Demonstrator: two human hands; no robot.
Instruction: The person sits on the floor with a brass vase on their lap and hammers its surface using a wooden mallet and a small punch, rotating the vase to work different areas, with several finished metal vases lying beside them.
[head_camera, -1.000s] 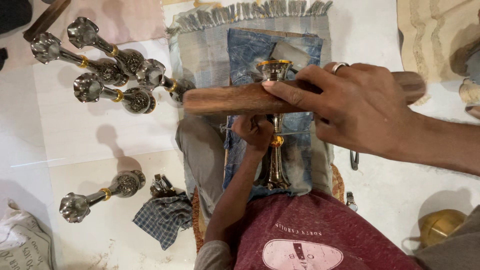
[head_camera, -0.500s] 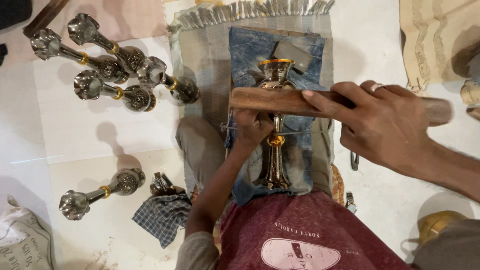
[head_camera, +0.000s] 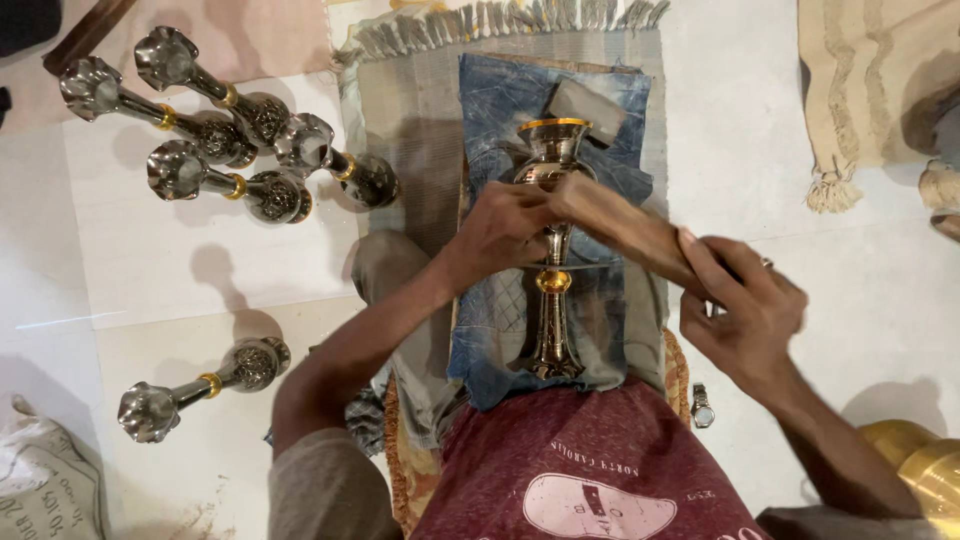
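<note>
A seated person works a wooden stick against a metal vase laid across the lap.

The left hand (head_camera: 500, 228) curls its fingers around the neck of the tall silver-and-gold metal vase (head_camera: 551, 250), which lies lengthwise on a faded blue denim cloth (head_camera: 500, 110) over the lap, its gold-rimmed mouth pointing away from the body. The right hand (head_camera: 745, 310) closes its fingers on the near end of a brown wooden stick (head_camera: 620, 225), whose far end touches the vase neck just beside the left hand. To do this well, I judge the left grip should pin the vase so it cannot roll, while the stick meets the metal squarely and clear of the knuckles. Four similar silver vases (head_camera: 230, 130) lie grouped on the white floor (head_camera: 150, 270) to the left, a fifth (head_camera: 200, 388) nearer. A wristwatch (head_camera: 703, 405) rests by the right knee.
</note>
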